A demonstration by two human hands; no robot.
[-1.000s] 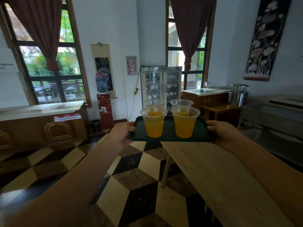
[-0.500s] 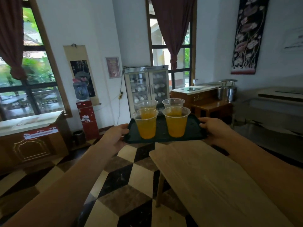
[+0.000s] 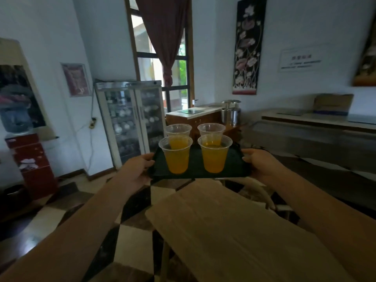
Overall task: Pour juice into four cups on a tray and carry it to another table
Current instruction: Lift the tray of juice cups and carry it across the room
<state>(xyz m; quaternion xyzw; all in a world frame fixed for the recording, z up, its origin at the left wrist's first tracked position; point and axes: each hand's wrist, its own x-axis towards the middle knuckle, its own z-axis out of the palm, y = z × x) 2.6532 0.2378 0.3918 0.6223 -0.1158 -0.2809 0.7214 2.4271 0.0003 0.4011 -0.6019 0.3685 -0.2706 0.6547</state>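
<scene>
A dark green tray (image 3: 237, 169) is held level in the air at chest height. On it stand several clear plastic cups of orange juice: a near-left cup (image 3: 176, 157), a near-right cup (image 3: 214, 156), and two more behind them, a far-left cup (image 3: 178, 130) and a far-right cup (image 3: 211, 130). My left hand (image 3: 136, 168) grips the tray's left edge, thumb on top. My right hand (image 3: 259, 164) grips the right edge. The tray hangs just past the far end of a light wooden table (image 3: 234, 231) below it.
A glass-door cabinet (image 3: 130, 119) stands against the far wall. To its right is a wooden counter (image 3: 193, 117) with a metal urn (image 3: 231, 113). A red stand (image 3: 32, 163) is at the left. A long counter (image 3: 317, 127) runs along the right. The floor is chequered tile (image 3: 130, 237).
The view has swung to the right and come closer to the wooden table. The tray stays level in both hands, with the cups upright.
</scene>
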